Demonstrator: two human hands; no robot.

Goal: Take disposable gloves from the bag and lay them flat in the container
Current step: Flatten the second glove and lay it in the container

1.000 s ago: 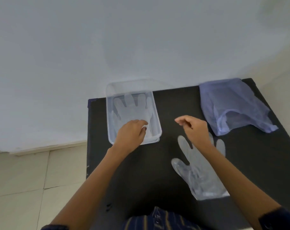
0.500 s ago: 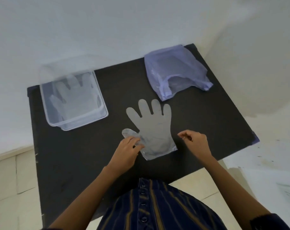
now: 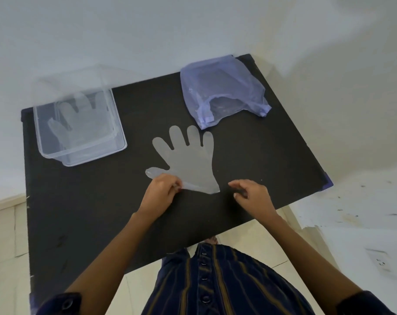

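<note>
A clear disposable glove (image 3: 188, 162) lies flat on the black table (image 3: 249, 160), fingers pointing away from me. My left hand (image 3: 162, 193) pinches its near-left cuff edge by the thumb. My right hand (image 3: 253, 195) hovers just right of the cuff, fingers loosely curled, holding nothing. A clear plastic container (image 3: 79, 130) stands at the table's far left with another glove (image 3: 79, 123) lying flat inside. The pale purple bag (image 3: 222, 94) lies at the far right, its mouth facing me.
The white wall runs just behind the table. The table's right and near edges drop to a tiled floor (image 3: 351, 223). My striped dark clothing (image 3: 215, 283) shows below the near edge.
My left hand left the container and came to the loose glove's cuff, pinching it. My right hand moved off the glove to its right. The camera view shifted right and pulled back.
</note>
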